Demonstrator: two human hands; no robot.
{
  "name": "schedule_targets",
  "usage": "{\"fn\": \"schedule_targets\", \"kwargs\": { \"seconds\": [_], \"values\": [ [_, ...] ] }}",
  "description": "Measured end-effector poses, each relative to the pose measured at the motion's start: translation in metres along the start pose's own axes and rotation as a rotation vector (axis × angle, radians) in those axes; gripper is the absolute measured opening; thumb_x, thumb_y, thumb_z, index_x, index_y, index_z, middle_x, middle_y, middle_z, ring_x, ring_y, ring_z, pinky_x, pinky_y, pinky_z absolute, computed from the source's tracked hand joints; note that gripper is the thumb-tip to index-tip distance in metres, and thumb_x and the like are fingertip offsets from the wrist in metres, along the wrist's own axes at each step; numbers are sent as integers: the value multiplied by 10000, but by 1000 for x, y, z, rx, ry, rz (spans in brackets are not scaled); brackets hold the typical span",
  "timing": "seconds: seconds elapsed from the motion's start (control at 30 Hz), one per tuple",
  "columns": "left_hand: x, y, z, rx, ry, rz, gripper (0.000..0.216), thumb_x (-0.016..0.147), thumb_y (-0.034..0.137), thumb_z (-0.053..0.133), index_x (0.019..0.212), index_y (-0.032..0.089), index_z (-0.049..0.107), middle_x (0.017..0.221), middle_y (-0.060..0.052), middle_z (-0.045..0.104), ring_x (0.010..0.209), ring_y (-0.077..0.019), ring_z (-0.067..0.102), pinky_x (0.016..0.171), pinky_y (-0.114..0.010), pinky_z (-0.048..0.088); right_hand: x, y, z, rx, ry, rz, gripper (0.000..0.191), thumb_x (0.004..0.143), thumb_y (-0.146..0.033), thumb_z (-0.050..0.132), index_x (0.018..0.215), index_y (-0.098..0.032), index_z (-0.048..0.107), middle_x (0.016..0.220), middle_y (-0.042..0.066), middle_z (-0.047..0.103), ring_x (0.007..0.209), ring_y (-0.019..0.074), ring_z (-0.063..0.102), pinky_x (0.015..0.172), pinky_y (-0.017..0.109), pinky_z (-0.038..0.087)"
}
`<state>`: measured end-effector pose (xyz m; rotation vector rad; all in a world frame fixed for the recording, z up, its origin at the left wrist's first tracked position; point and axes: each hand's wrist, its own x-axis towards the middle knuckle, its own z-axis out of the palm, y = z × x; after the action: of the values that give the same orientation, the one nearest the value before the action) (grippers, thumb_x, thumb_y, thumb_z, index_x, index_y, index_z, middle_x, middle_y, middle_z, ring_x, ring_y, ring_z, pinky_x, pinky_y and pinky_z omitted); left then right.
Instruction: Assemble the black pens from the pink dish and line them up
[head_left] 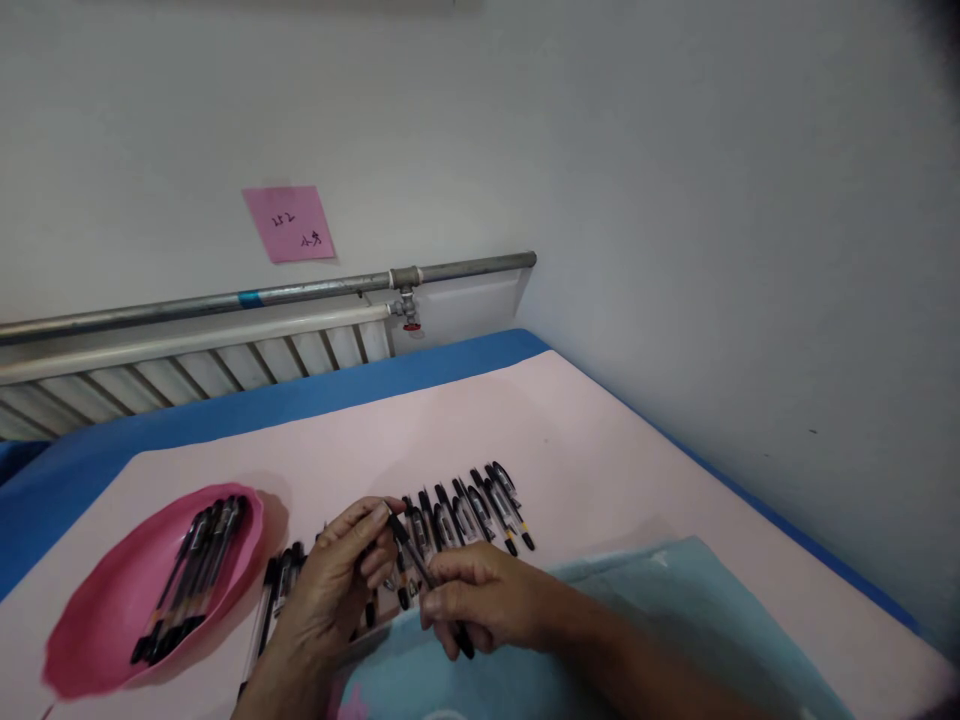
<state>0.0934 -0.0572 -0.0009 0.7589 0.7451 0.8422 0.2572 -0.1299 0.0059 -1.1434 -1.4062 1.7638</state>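
A black-and-clear pen (411,553) slants between my two hands, with one dark end showing below my right hand. My left hand (346,560) pinches at its upper end, thumb against fingers. Around the lower barrel close the fingers of my right hand (499,598). Just beyond the hands a row of similar pens (480,505) lies side by side on the pink sheet. More pens (264,605) lie left of my left wrist, partly hidden by it.
A pink scalloped tray (90,620) on the left holds several pens (199,575). Light blue cloth (645,620) covers the near side. The pink sheet (570,450) lies over a blue surface (420,378). Behind stand a radiator (225,370), a pipe (315,291) and walls.
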Motion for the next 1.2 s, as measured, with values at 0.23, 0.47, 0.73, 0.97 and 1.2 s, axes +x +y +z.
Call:
{"fn": "schedule_targets", "kwargs": {
  "seconds": [0.23,0.47,0.73,0.97,1.2],
  "values": [
    [-2,2,3,-49,69,40,199,648,240,716,787,112,655,477,59,351,405,-24,308,362,-147,226,1,1,0,91,73,60,156,726,-300,560,694,-164,491,663,-24,603,414,35,398,370,154,276],
    [1,5,1,-92,98,72,223,622,227,734,788,100,659,486,47,382,425,-35,337,347,-142,238,2,-3,1,214,134,79,145,657,-248,617,709,-156,517,565,-51,546,384,35,362,377,174,250],
    [0,5,1,-110,120,93,233,621,220,736,806,101,658,502,43,396,434,-39,350,342,-139,256,7,5,0,398,13,-51,246,768,-339,509,749,-106,585,637,31,595,518,85,477,516,225,303],
    [0,5,3,-102,129,120,234,621,224,736,810,112,658,514,36,411,451,-45,364,350,-138,270,9,7,1,540,75,22,253,687,-350,619,808,-154,515,639,-6,584,503,90,512,486,216,335],
    [-1,4,3,-72,121,124,228,634,237,726,815,113,663,510,32,419,451,-45,361,351,-137,261,10,6,4,371,196,-17,188,652,-277,633,706,-145,511,498,-48,534,395,55,455,415,187,309]
  ]
}}
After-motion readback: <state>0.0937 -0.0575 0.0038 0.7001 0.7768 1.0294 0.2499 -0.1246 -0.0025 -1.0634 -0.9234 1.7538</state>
